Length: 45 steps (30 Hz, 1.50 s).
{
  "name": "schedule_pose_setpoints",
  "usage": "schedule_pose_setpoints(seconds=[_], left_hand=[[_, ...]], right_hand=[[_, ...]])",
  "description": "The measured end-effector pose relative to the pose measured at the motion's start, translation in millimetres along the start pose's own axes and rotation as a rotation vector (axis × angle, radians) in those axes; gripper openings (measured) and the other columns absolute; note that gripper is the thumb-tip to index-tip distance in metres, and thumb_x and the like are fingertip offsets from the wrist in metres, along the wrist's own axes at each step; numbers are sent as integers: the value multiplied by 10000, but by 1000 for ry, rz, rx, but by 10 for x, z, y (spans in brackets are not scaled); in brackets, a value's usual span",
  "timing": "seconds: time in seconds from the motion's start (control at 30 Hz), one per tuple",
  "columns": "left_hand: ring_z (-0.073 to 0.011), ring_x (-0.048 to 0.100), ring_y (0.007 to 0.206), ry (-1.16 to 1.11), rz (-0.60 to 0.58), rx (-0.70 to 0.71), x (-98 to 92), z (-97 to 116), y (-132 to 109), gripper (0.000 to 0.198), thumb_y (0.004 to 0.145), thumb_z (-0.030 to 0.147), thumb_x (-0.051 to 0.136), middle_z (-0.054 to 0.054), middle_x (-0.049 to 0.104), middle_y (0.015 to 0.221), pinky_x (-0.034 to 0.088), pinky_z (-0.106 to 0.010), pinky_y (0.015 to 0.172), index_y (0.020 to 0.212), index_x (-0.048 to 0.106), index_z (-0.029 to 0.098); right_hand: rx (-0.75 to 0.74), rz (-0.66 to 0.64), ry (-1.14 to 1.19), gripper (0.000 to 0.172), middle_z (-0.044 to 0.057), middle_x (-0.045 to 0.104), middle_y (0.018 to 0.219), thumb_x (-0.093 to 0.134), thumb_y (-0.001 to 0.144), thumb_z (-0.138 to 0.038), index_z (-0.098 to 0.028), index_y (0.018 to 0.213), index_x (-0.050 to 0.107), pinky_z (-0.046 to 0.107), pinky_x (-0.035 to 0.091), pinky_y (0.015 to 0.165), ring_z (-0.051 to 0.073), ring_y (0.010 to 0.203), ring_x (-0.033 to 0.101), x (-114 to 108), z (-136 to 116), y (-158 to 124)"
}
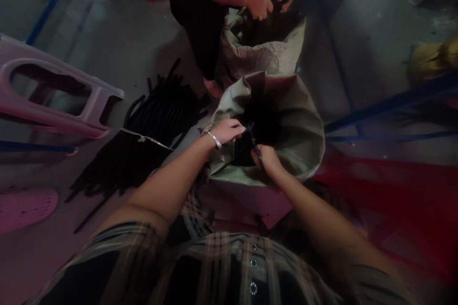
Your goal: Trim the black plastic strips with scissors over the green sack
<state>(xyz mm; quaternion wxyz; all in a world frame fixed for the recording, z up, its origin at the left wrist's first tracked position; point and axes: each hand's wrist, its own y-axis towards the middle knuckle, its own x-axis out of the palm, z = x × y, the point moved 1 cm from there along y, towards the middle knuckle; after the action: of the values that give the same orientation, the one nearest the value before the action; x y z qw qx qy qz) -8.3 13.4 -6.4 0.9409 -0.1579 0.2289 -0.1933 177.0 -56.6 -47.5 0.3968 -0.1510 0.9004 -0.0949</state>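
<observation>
My right hand (pixel 267 158) is closed round a pair of dark scissors (pixel 255 145) over the mouth of a woven sack (pixel 300 128). The blades point up and away, close to the fingertips of my left hand (pixel 229 130). My left hand pinches a small black piece (pixel 250 125), which meets the blades; its exact kind is too dark to tell. The sack stands open below both hands, with its rim spread wide. Black material shows dimly inside it, and the deeper part is lost in shadow.
A bundle of long black tubes (pixel 157 124) lies on the floor at left, beside a pink plastic stool (pixel 64 90) and a pink clog (pixel 28 207). Ahead, a co-worker's hands (pixel 258 2) work over another sack (pixel 263 57). Blue metal bars (pixel 393 100) cross at right.
</observation>
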Motion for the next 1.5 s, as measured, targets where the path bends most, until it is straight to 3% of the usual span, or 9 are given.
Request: schedule_pose_setpoints(seconds=[0.23, 0.5, 0.73, 0.93, 1.23, 1.5], left_hand=[[-35, 469, 426, 2, -2, 13, -8, -12, 16, 179, 791, 297, 567, -17, 632, 655, 345, -141, 418, 773, 617, 126], [-52, 527, 468, -77, -18, -92, -47, -18, 14, 129, 771, 231, 617, -20, 626, 669, 367, -140, 417, 848, 620, 128], [-80, 595, 528, -270, -15, -164, 10, 42, 0, 168, 773, 163, 636, -14, 630, 666, 468, -187, 505, 918, 566, 118], [-85, 599, 505, -285, -74, -146, 115, 95, -33, 190, 748, 173, 672, -6, 619, 628, 456, -180, 475, 874, 543, 110], [-74, 572, 462, -223, -96, -118, 139, 65, -28, 204, 715, 207, 714, -1, 618, 595, 426, -179, 444, 826, 572, 111], [-78, 581, 472, -251, -70, -131, 124, 75, -26, 202, 733, 232, 704, -24, 638, 631, 438, -181, 440, 793, 555, 109]], right_hand=[[6, 2, 14, 255, -9, 494, 520, 459, 763, -345, -179, 576, 515, 218, 272, 474, 94, 478, 416, -11, -41, -13], [58, 57, 80, 276, 5, 496, 519, 451, 782, -327, -174, 557, 496, 206, 292, 467, 96, 486, 422, -39, -53, 17], [16, -73, -90, 212, 52, 634, 765, 460, 839, -355, -173, 824, 567, 214, 351, 563, 137, 637, 539, 21, -26, 52], [-38, -123, -174, 190, 71, 648, 870, 489, 839, -329, -171, 929, 543, 219, 364, 616, 147, 709, 562, 31, -66, 28], [-55, -128, -185, 187, 57, 646, 771, 469, 844, -328, -166, 877, 556, 218, 330, 559, 132, 616, 535, 6, -73, 1], [-41, -50, -197, 229, 47, 611, 654, 445, 830, -347, -175, 788, 589, 234, 292, 516, 133, 538, 500, -3, -94, -46]])
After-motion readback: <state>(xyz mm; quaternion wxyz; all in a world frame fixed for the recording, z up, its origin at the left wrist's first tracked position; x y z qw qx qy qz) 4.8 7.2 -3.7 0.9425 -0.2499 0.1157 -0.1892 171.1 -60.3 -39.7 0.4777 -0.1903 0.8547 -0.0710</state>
